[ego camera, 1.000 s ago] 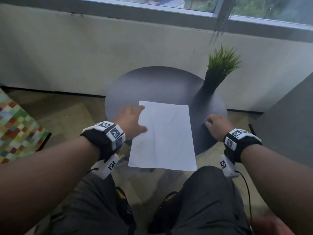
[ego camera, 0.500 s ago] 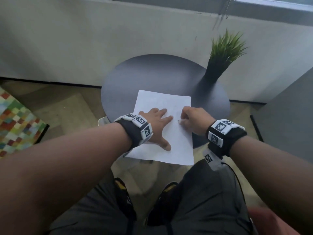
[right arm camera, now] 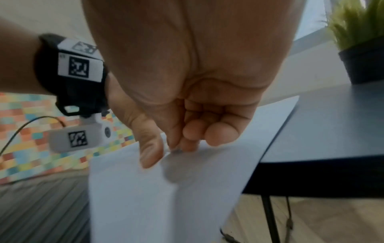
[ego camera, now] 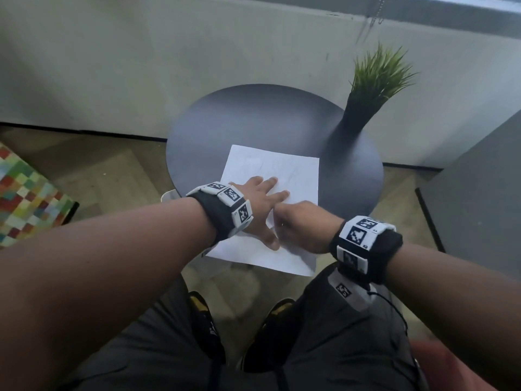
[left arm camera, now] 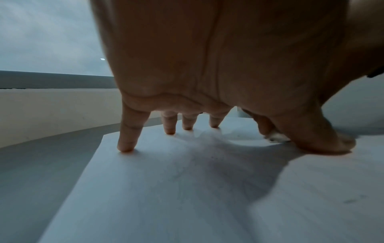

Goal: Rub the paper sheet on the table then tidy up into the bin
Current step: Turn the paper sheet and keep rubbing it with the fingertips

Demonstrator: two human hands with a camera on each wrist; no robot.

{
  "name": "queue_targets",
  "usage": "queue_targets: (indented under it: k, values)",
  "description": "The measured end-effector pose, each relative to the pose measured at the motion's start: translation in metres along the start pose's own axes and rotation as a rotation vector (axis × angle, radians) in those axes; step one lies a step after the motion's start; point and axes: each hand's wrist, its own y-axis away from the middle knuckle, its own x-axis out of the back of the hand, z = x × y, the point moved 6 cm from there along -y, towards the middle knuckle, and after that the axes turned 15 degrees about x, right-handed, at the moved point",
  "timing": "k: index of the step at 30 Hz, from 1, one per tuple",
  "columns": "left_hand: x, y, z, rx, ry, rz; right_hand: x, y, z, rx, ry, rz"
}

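A white paper sheet (ego camera: 270, 167) lies on the round dark table (ego camera: 253, 114), its near end hanging over the table's front edge. My left hand (ego camera: 259, 198) lies flat on the sheet's middle with fingers spread, and its fingertips (left arm camera: 126, 146) press on the paper (left arm camera: 166, 189). Just right of it, my right hand (ego camera: 298, 224) is curled, fingertips down on the paper (right arm camera: 207, 189). It pinches a small white eraser (left arm camera: 277, 137), seen only in the left wrist view. No bin is clearly in view.
A black vase of green grass (ego camera: 377, 77) stands at the table's back right, close to the sheet's far corner. A grey cabinet (ego camera: 479, 207) is at the right, a chequered cushion (ego camera: 25, 198) at the left. A white rim (ego camera: 169, 196) shows under the table's left edge.
My left hand slid from the sheet's left edge onto its middle. My right hand left the table's right edge and came onto the paper beside the left hand.
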Motion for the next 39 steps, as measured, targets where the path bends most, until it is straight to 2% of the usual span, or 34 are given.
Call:
queue_targets:
  k: [2,5,6,7,10,11,16,19,24,26,29,31,34,39]
  values:
    - [-0.001,0.001,0.000,-0.003,0.006,-0.005,0.006,-0.001,0.007,-0.014,-0.033,-0.007]
    - [0.000,0.001,0.000,-0.006,-0.001,0.005,0.033,-0.002,0.057,-0.261,0.006,0.152]
    - [0.000,0.001,-0.001,-0.004,-0.006,0.004,0.034,0.000,0.061,-0.292,0.021,0.172]
    - [0.000,0.001,-0.002,-0.003,-0.013,0.003,0.029,0.000,0.053,-0.254,0.047,0.145]
    - [-0.002,0.002,-0.006,-0.018,-0.036,-0.002,0.004,0.000,0.003,0.020,0.012,-0.037]
    - [-0.001,0.002,-0.007,-0.022,-0.046,-0.008,0.005,0.000,0.001,0.044,-0.003,-0.060]
    - [0.007,0.005,-0.004,-0.016,-0.053,-0.035,0.036,-0.007,0.060,-0.237,-0.030,0.101]
    - [0.009,0.003,-0.001,-0.009,-0.007,-0.023,0.030,-0.012,0.057,-0.233,-0.035,0.100]
    - [0.005,-0.003,0.000,-0.008,-0.016,0.017,0.010,-0.013,0.025,-0.048,-0.031,0.002]
    - [0.007,-0.006,0.000,0.000,-0.025,0.010,0.021,-0.015,0.039,-0.093,-0.042,0.038]
    - [0.009,-0.013,-0.001,0.032,-0.030,-0.029,0.037,-0.021,0.072,-0.256,-0.006,0.214]
    - [0.008,-0.016,-0.002,0.037,-0.010,-0.052,0.029,-0.027,0.065,-0.236,0.013,0.202]
    - [0.006,-0.019,-0.002,0.025,0.006,-0.044,0.020,-0.029,0.048,-0.121,-0.043,0.078]
    - [0.009,-0.022,-0.003,0.026,-0.012,-0.028,0.052,-0.034,0.091,-0.300,0.026,0.222]
